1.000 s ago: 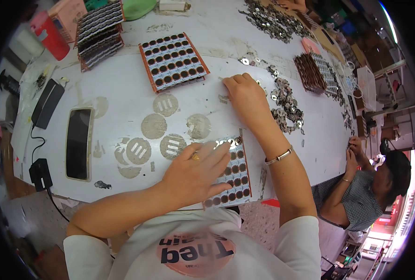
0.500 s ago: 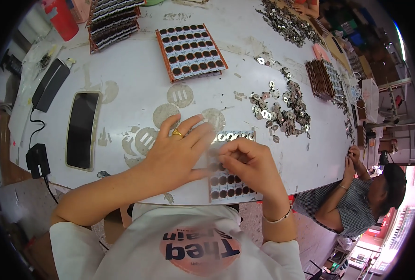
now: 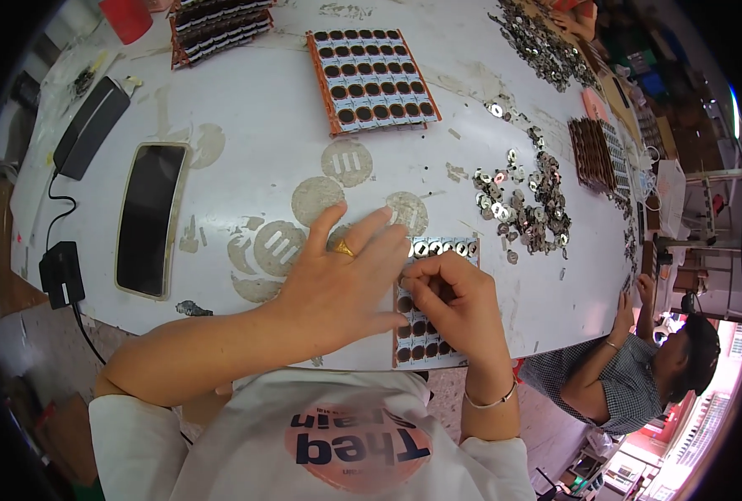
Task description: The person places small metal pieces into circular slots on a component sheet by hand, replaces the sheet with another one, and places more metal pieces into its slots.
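Here the left hand (image 3: 337, 288) lies flat, fingers spread, on the left side of a grid card of dark round sockets (image 3: 425, 321) at the near edge of the white worktop (image 3: 245, 125). The right hand (image 3: 454, 301) is curled on the card, fingertips pinched together; I cannot tell what they hold. A heap of shiny metal discs (image 3: 525, 209) lies near the right edge.
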Demonstrator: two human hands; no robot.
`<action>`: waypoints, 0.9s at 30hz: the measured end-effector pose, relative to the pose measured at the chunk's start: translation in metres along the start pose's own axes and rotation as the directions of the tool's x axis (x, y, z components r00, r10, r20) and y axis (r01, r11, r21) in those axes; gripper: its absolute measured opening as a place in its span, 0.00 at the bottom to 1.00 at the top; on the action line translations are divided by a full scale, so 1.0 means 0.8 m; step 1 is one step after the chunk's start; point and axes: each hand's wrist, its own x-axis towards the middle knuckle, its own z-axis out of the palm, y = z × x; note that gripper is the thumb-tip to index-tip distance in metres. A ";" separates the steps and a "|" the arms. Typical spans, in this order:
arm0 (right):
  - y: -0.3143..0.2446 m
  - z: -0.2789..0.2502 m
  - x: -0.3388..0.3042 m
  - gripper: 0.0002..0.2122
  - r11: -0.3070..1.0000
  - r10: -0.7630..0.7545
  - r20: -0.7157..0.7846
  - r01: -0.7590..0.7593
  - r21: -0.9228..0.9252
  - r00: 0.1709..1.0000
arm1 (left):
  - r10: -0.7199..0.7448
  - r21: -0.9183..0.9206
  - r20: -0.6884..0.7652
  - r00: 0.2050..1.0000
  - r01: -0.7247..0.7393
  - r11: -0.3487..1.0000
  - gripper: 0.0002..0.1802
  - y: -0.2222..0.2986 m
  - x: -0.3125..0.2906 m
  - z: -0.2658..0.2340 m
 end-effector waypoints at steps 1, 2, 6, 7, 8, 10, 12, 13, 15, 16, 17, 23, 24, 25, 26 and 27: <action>-0.001 0.000 0.001 0.06 0.998 -0.046 -0.001 0.046 -0.047 0.999 | 0.003 0.015 -0.004 1.000 -0.003 1.000 0.47 0.000 0.000 0.000; -0.001 0.001 0.002 0.07 0.991 -0.092 0.000 0.092 -0.094 0.996 | -0.001 0.015 -0.005 1.000 0.001 1.000 0.47 0.001 -0.001 -0.001; -0.002 0.003 -0.002 0.08 0.974 -0.124 -0.066 0.109 -0.197 0.990 | -0.004 0.012 0.005 1.000 0.004 1.000 0.45 0.002 0.000 0.001; 0.003 0.005 -0.006 0.09 0.976 -0.137 -0.074 0.121 -0.183 0.988 | 0.001 0.024 0.007 1.000 -0.001 1.000 0.45 0.003 0.000 0.001; 0.005 0.005 -0.008 0.09 0.976 -0.149 -0.083 0.134 -0.170 0.985 | 0.002 0.024 0.008 1.000 -0.002 1.000 0.45 0.004 0.000 0.003; 0.004 0.003 -0.006 0.09 0.975 -0.158 -0.066 0.146 -0.165 0.985 | 0.018 0.050 -0.009 1.000 -0.017 0.999 0.45 0.004 0.000 0.007; -0.001 0.002 -0.003 0.09 0.974 -0.169 -0.056 0.158 -0.163 0.984 | 0.018 0.053 0.005 1.000 -0.018 0.998 0.45 0.004 -0.001 0.006; -0.004 0.001 -0.001 0.08 0.943 -0.232 -0.037 0.215 -0.256 0.972 | 0.015 0.055 0.018 1.000 -0.016 0.998 0.45 0.004 0.000 0.006; -0.007 -0.007 0.006 0.08 0.897 -0.293 -0.024 0.266 -0.352 0.956 | 0.016 0.038 0.028 0.999 -0.017 0.999 0.44 0.004 0.000 0.000; -0.004 -0.021 0.012 0.08 0.925 -0.265 0.012 0.257 -0.281 0.964 | 0.002 0.024 0.039 0.999 -0.003 1.000 0.42 0.003 0.000 -0.002; -0.002 -0.035 0.019 0.09 0.947 -0.238 0.053 0.244 -0.209 0.970 | 0.009 0.027 0.033 0.999 -0.010 1.000 0.42 0.003 -0.001 -0.001; 0.011 -0.109 0.088 0.14 0.745 -0.422 -0.241 0.183 -0.641 0.874 | 0.118 0.075 -0.010 0.993 -0.117 0.990 0.33 0.008 -0.004 0.003; 0.015 -0.108 0.092 0.14 0.745 -0.425 -0.248 0.181 -0.642 0.871 | 0.112 0.069 -0.006 0.994 -0.111 0.991 0.32 0.007 -0.004 0.003; 0.018 -0.104 0.096 0.17 0.758 -0.400 -0.164 0.225 -0.612 0.901 | 0.099 0.060 -0.001 0.995 -0.099 0.993 0.31 0.007 -0.004 0.003; 0.017 -0.100 0.101 0.20 0.773 -0.376 -0.077 0.267 -0.576 0.923 | 0.099 0.060 0.000 0.995 -0.099 0.993 0.31 0.006 -0.003 0.003; 0.013 -0.093 0.099 0.22 0.799 -0.360 -0.049 0.280 -0.532 0.932 | 0.102 0.044 0.006 0.995 -0.102 0.994 0.31 0.004 -0.002 0.003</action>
